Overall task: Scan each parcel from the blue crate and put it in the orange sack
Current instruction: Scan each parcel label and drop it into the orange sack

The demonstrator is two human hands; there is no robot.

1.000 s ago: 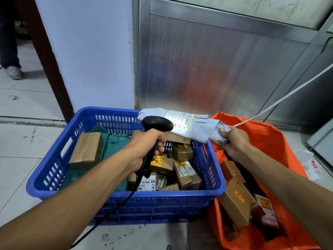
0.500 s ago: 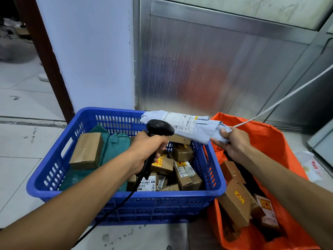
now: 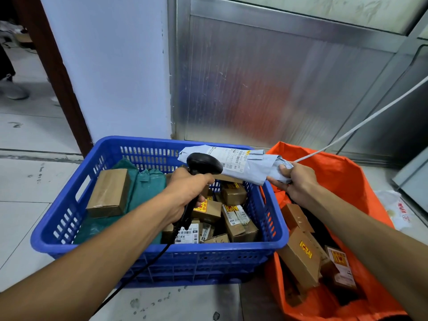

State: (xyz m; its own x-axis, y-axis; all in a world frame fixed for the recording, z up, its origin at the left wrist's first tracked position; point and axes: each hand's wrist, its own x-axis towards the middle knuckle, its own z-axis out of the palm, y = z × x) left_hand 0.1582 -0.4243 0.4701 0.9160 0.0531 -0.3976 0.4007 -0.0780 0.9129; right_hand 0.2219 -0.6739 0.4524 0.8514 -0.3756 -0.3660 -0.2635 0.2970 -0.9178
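My left hand (image 3: 188, 193) grips a black barcode scanner (image 3: 203, 163) over the blue crate (image 3: 162, 253), its head right under the label of a grey poly mailer parcel (image 3: 252, 166). My right hand (image 3: 295, 181) grips that parcel by its bunched right end, holding it level above the crate's right rim. The crate holds several small cardboard boxes (image 3: 108, 193) and green bags (image 3: 144, 188). To the right stands the orange sack (image 3: 342, 179), open, with several cardboard boxes (image 3: 303, 256) inside.
A white wall and a metal panel (image 3: 278, 77) rise just behind the crate and sack. A white cable (image 3: 361, 122) runs from the right down to the sack. The scanner's black cord (image 3: 139, 272) hangs over the crate's front. Someone's shoe (image 3: 12, 89) shows at far left.
The scanner head has risen closer under the parcel's label. The parcel has tilted slightly. The bright scan glare on the label from a second ago is gone.
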